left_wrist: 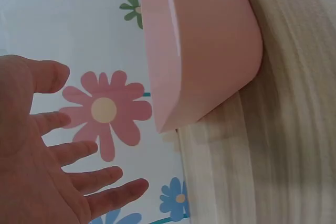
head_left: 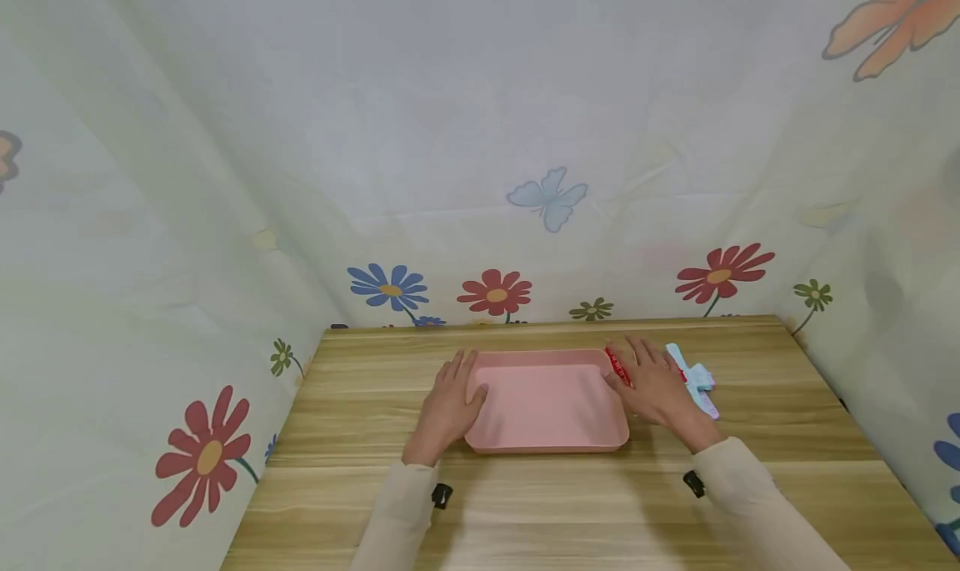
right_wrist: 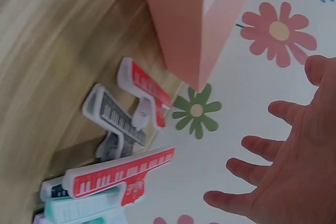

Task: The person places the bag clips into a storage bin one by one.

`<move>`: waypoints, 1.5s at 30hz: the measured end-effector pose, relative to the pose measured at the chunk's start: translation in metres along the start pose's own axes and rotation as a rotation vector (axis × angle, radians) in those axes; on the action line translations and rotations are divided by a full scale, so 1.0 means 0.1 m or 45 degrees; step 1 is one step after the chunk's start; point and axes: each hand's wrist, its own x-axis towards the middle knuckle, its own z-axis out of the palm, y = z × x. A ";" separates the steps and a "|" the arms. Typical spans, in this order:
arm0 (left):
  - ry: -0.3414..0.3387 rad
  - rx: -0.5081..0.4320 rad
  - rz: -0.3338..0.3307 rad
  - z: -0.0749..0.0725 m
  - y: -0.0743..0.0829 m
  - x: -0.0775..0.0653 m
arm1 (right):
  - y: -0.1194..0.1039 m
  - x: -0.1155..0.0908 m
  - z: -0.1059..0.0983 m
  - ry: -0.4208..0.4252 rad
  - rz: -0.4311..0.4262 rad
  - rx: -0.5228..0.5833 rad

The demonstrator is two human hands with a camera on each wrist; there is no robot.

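Observation:
A pink rectangular tray (head_left: 547,408) with a bare inside lies on the table between both hands. My left hand (head_left: 448,404) is at its left side, fingers straight and spread, the thumb over the rim. On the opposite side, my right hand (head_left: 652,388) hovers with spread fingers by the tray's right rim, partly covering some clips. The right wrist view shows these clips with keyboard patterns: a large red clip (right_wrist: 123,174), a smaller red clip (right_wrist: 149,85), a black clip (right_wrist: 118,114) and a mint clip (right_wrist: 84,206). Neither hand grips anything; contact with the tray is unclear.
The wood-grain table (head_left: 525,513) reaches back to a white curtain (head_left: 450,137) printed with flowers and butterflies. Curtain also hangs at the left and right sides. The light-blue clip (head_left: 699,377) lies right of my right hand, with a purple piece under it.

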 end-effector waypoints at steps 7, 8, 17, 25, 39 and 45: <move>0.017 -0.096 -0.041 0.05 -0.09 -0.04 | 0.10 -0.02 0.05 0.003 0.001 -0.028; 0.026 -0.109 -0.038 0.06 -0.10 -0.05 | 0.12 -0.02 0.06 -0.005 0.011 -0.033; 0.048 -0.210 -0.027 0.16 -0.19 -0.12 | 0.26 0.00 0.12 -0.049 0.057 -0.088; 0.094 -0.217 0.025 0.23 -0.25 -0.14 | 0.37 -0.01 0.15 -0.045 0.047 -0.119; 0.112 -0.265 0.008 0.30 -0.28 -0.17 | 0.54 -0.01 0.13 -0.080 0.103 -0.124; 0.088 -0.284 -0.001 0.34 -0.31 -0.19 | 0.59 -0.01 0.12 -0.002 0.070 -0.139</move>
